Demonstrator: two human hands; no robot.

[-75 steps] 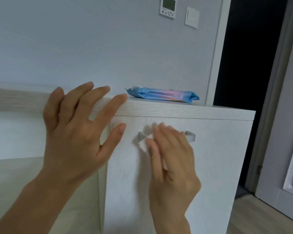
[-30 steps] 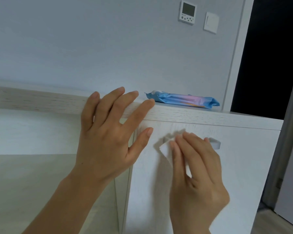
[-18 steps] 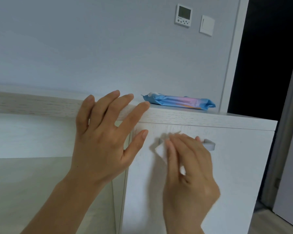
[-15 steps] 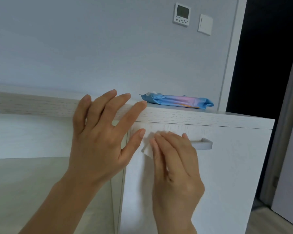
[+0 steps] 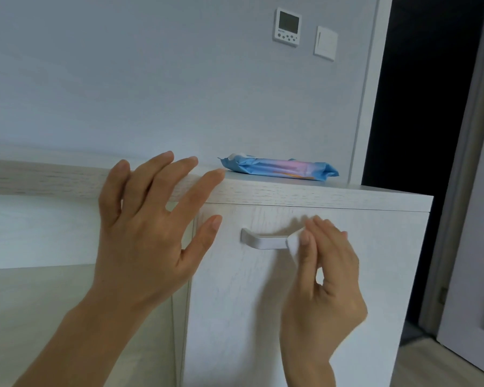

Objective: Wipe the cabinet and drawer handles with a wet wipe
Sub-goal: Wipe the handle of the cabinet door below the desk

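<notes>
Wet wipe (image 5: 292, 243) pinched in right hand (image 5: 323, 286) fingers, pressed on right end of drawer handle (image 5: 263, 241). Left hand (image 5: 148, 233) fingers spread wide, empty, by cabinet top edge (image 5: 305, 195).

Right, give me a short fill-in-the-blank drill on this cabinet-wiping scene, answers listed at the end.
1. The right hand presses a white wipe against the ____ end of the handle.
2. The left hand is open, holding ____.
3. The blue wipe packet lies on ____ of the cabinet.

Answers: right; nothing; top
</notes>
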